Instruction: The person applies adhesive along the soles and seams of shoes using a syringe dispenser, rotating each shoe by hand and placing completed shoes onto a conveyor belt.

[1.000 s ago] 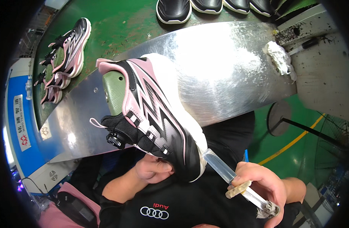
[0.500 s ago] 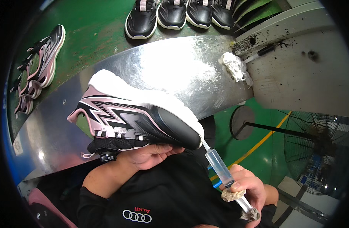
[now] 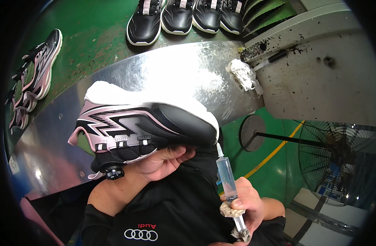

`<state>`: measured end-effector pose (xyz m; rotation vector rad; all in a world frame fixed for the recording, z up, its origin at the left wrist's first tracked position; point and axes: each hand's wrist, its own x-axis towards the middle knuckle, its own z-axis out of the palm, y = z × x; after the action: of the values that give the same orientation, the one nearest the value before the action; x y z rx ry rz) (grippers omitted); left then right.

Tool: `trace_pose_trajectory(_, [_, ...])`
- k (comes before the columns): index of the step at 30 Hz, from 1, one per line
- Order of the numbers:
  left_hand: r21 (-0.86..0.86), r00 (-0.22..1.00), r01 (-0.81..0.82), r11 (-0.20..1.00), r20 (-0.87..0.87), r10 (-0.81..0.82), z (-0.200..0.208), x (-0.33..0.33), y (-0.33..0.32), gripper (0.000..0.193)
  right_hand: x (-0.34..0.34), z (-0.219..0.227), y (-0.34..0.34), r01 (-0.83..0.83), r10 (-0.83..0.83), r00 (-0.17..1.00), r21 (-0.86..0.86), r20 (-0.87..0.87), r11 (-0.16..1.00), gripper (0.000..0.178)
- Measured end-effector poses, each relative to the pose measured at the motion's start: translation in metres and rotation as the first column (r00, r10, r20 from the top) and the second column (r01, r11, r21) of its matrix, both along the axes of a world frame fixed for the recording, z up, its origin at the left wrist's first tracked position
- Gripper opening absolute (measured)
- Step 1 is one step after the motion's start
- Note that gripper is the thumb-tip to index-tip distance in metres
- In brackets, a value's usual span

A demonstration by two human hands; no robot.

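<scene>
Left hand [image 3: 165,163] under pink-black shoe [image 3: 155,121], left of centre in frame — fingers clamped on its upper, toe pointing right, white sole toward top. Right hand [image 3: 251,203], lower right of centre: fingers clamped around clear syringe [image 3: 226,174], nozzle at toe edge of sole. Black shoes [image 3: 176,18] in row, top of frame; crumpled white cloth [image 3: 243,74] upper right; fan [image 3: 327,160] far right.

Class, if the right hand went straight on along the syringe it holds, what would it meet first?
Led by the syringe, the right hand would first meet the shoe, at its toe; whether the tip touches is unclear.
</scene>
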<state>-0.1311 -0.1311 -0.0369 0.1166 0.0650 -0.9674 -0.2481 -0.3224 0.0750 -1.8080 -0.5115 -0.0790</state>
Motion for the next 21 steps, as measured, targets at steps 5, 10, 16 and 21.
trace_pose_trajectory(5, [-0.04,0.999,0.04,0.998,0.007,-0.04,0.007,0.006,-0.002,0.032,0.0,-0.009,0.004,-0.006,0.008,0.999,-0.05,0.049,0.999,0.08])
trace_pose_trajectory(10, [-0.064,1.0,0.015,0.998,0.017,-0.014,0.01,0.006,-0.003,0.028,0.005,-0.023,0.018,0.082,-0.062,0.976,-0.09,0.211,0.993,0.071])
trace_pose_trajectory(16, [-0.094,0.999,-0.011,0.995,0.032,0.014,0.016,0.006,-0.003,0.027,0.008,-0.036,0.027,0.141,-0.085,0.942,-0.154,0.324,0.978,0.066])
trace_pose_trajectory(21, [-0.083,0.999,-0.028,0.996,0.018,0.029,0.019,0.003,-0.003,0.028,0.007,-0.04,0.03,0.179,-0.093,0.918,-0.193,0.385,0.965,0.064])
